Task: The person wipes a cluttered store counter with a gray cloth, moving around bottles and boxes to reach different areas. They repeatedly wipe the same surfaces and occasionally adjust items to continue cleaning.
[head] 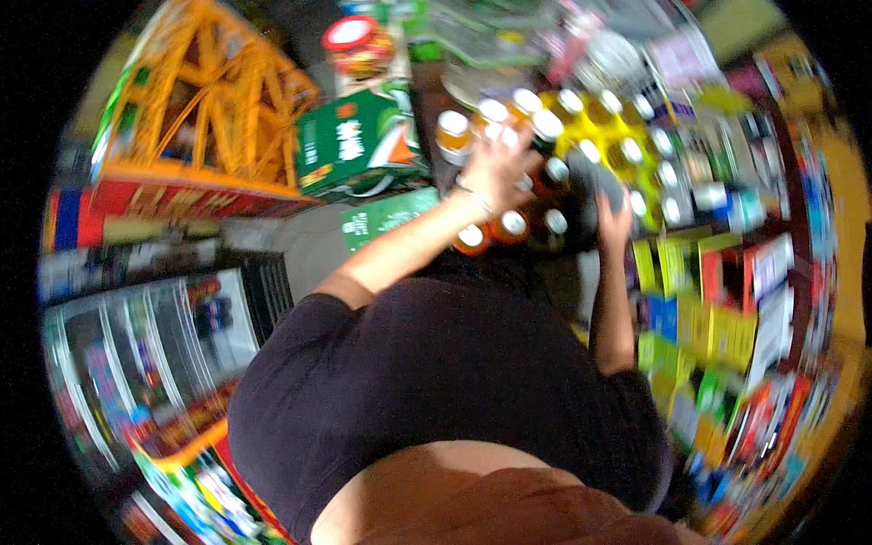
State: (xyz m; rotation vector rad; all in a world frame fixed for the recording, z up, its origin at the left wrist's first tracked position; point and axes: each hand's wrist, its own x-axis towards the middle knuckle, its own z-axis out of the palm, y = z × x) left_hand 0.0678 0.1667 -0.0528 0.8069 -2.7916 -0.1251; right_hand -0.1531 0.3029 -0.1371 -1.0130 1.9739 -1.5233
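Note:
My left hand [501,167] reaches over a group of bottles with white caps, its fingers spread among the caps. Motion blur hides whether it grips one. Amber liquid shows in a bottle [454,133] just left of that hand, and orange-red bottles [512,225] stand below it. On the right, my right hand [615,218] is closed at the edge of a dark grey rounded object [594,180], too blurred to name. Beyond this object, several more white-capped bottles [618,153] stand in yellow packing.
A green printed carton [357,143] and a red-lidded jar [357,48] stand at upper left, beside an orange plastic crate [204,116]. Small boxes [702,313] are stacked along the right. A glass-fronted display case [157,340] stands at lower left.

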